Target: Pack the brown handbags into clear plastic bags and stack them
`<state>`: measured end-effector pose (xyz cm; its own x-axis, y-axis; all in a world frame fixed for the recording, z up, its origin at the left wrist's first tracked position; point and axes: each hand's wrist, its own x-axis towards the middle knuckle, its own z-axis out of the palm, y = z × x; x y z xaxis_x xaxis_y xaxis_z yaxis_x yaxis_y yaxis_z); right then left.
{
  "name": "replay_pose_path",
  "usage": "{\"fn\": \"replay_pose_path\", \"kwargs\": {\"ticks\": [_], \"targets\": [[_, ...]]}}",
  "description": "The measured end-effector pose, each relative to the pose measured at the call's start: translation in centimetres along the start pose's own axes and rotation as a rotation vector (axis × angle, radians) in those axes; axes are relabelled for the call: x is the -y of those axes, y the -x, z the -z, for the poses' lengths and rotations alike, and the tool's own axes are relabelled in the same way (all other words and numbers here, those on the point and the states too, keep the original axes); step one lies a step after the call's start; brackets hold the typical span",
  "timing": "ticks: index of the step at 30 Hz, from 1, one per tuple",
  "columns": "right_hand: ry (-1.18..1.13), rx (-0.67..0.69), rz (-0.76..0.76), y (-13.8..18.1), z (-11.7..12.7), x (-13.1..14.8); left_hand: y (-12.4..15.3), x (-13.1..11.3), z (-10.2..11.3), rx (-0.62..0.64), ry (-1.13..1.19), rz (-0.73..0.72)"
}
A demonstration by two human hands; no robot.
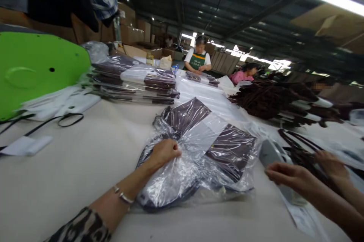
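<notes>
In front of me lies a clear plastic bag (196, 154) with a folded dark brown garment (231, 149) inside, wrapped by a white paper band (203, 132). My left hand (165, 153) is closed on the crumpled plastic at the bag's near left part. Off the bag's right side, my right hand (290, 175) is raised with thumb and fingers pinched together. Whatever may be between those fingertips is too small to make out. Beneath and beyond it is a grey flat object (273, 154), partly covered.
Bagged garments (133, 80) are stacked behind left, beside a green machine (40, 69) and white tags (61, 101). A brown garment pile (273, 99) lies right. Another person's hand (332, 164) touches dark straps beside my right arm. A co-worker (199, 58) stands across the table.
</notes>
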<state>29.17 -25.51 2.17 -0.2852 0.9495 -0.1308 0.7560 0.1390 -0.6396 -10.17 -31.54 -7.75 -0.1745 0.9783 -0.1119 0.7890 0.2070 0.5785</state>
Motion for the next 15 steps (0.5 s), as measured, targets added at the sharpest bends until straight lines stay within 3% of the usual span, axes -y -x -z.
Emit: {"fn": "replay_pose_path", "kwargs": {"ticks": [4,7,11,15], "targets": [[-0.007,0.45,0.258,-2.7,-7.4,10.8,0.1,0.1,-0.3,-0.004,-0.015,0.005],[0.132,0.573,0.405,-6.2,-12.5,16.9,0.2,0.1,-0.3,-0.016,-0.01,-0.007],[0.565,0.499,0.429,-12.0,-16.8,18.7,0.4,0.0,0.0,-0.022,-0.002,0.001],[0.726,0.482,0.383,-15.3,-18.5,18.5,0.4,0.0,-0.2,-0.034,-0.006,0.014]]}}
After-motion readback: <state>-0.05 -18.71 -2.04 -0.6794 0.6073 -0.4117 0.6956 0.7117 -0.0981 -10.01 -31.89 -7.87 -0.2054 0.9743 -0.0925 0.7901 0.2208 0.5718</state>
